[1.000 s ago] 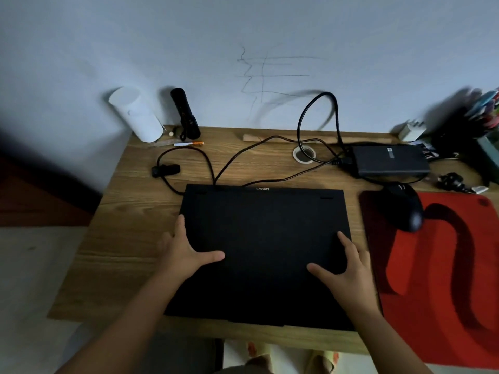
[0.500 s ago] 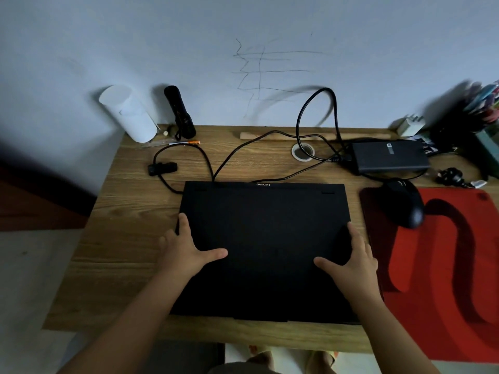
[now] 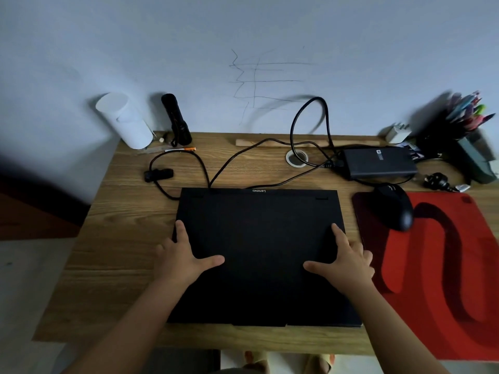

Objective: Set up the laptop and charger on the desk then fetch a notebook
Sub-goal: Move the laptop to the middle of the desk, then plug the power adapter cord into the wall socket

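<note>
Wooden desk (image 3: 113, 255) against pale wall. Closed laptop (image 3: 259, 255) centred; charger (image 3: 379, 161) at 2 o'clock, cable laid. Left hand (image 3: 183, 256) and right hand (image 3: 347, 261) rest flat, fingers spread. Lid unopened; notebook not seen, unfetched.

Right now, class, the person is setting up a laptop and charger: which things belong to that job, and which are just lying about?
Belonging to the job:
laptop, closed
charger brick
charger cable
left hand and right hand, on the lid

Just lying about:
mouse
red mat
torch
white roll
pen pot
</note>
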A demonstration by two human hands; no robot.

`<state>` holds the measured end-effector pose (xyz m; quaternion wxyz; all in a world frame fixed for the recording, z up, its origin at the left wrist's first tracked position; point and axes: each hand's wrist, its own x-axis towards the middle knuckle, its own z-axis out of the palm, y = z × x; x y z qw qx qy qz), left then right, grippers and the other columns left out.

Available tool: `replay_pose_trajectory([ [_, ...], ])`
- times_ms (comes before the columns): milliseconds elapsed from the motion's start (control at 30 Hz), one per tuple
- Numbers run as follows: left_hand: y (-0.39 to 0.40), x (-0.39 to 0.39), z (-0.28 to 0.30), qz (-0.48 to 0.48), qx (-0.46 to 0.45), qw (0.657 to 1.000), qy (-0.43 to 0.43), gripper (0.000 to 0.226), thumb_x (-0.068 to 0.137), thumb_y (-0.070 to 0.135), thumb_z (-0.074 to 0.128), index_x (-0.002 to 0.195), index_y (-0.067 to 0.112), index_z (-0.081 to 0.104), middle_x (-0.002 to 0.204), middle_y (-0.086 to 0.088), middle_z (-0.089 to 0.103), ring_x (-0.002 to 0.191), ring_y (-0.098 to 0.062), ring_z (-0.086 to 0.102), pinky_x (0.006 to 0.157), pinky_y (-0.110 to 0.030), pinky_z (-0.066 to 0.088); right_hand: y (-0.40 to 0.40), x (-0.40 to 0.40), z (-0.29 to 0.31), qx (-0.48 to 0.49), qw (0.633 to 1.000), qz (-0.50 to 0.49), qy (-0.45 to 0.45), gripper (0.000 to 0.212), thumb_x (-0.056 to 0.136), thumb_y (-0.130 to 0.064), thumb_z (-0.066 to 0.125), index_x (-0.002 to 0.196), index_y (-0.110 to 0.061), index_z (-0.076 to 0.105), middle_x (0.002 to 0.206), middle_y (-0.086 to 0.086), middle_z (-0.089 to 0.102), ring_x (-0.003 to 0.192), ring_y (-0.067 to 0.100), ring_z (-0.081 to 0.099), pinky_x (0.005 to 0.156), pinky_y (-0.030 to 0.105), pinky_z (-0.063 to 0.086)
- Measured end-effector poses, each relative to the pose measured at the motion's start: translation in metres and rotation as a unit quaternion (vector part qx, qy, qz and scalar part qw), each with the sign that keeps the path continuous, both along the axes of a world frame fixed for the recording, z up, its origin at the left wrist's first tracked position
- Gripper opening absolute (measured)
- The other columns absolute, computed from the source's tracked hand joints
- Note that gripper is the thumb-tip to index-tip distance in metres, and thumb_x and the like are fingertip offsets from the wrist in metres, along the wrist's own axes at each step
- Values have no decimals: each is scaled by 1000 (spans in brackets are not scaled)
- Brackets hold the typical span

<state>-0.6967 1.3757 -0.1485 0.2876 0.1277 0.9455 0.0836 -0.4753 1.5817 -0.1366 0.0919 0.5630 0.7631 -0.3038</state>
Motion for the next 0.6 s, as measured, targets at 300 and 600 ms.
replay_pose_trajectory([
  [300,-1,2,5,-32,-2,999,-4,133,50,72,71,146,24,-8,154,-16,4,137,-39,16,106,-50,30,-2,3,5,15,999,13,-34,110,57,-62,72,142,-44,5,140,9,32,125,32,30,101,47,27],
  [600,55,18,25,-177,61,977,102,98,69,68,60,144,19,22,155,-11,15,142,-29,13,113,-44,21,27,14,26,69,997,39,3,77,71,-65,58,134,-26,37,132,4,47,122,26,42,97,43,35],
])
